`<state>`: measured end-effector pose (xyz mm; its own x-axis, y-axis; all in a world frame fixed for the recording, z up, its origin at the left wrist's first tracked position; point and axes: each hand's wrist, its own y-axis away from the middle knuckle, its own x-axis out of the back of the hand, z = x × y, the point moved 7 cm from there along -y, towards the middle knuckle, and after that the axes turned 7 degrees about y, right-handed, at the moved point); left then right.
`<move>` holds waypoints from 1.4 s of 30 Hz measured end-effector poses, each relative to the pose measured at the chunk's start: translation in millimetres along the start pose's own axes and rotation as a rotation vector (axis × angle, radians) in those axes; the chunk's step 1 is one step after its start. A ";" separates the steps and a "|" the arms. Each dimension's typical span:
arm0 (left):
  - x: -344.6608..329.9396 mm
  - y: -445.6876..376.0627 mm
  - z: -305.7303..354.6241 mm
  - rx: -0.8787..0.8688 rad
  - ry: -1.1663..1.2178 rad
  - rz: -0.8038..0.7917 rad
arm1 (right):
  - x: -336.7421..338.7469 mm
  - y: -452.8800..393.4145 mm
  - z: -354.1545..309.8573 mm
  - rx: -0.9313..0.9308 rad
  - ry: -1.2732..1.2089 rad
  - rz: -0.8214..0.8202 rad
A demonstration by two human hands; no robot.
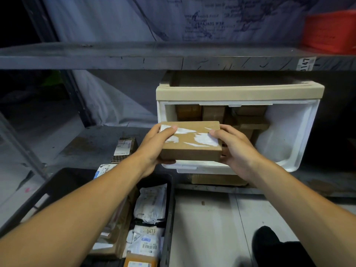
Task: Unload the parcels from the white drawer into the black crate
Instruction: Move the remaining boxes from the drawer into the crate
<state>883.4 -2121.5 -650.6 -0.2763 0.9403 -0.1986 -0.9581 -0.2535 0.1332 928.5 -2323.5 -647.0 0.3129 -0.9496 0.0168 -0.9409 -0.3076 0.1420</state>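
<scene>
I hold a brown cardboard parcel (190,143) with torn white label scraps on top, just above the front edge of the white drawer (285,137). My left hand (156,147) grips its left end, thumb on top. My right hand (235,149) grips its right end, thumb on the label. The drawer is pulled out from its beige-topped unit (238,92) on the lower shelf, and several brown boxes (248,120) stand inside at the back. The black crate (169,205) sits at the lower left with several bagged and boxed parcels (152,207) in it.
A grey metal shelf board (134,56) runs across above the drawer unit. An orange crate (331,31) stands on it at the top right. A small labelled box (124,149) lies on the lower shelf left of my hands. My dark shoe (269,241) is on the pale floor.
</scene>
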 end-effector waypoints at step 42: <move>-12.0 7.4 -18.1 0.149 0.194 0.008 | 5.2 1.8 24.3 -0.238 0.054 0.049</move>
<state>878.2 -2138.8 -664.7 -0.3067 0.8734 -0.3783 -0.9383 -0.2106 0.2744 925.3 -2330.5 -670.6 0.2800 -0.9566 0.0810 -0.9000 -0.2322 0.3688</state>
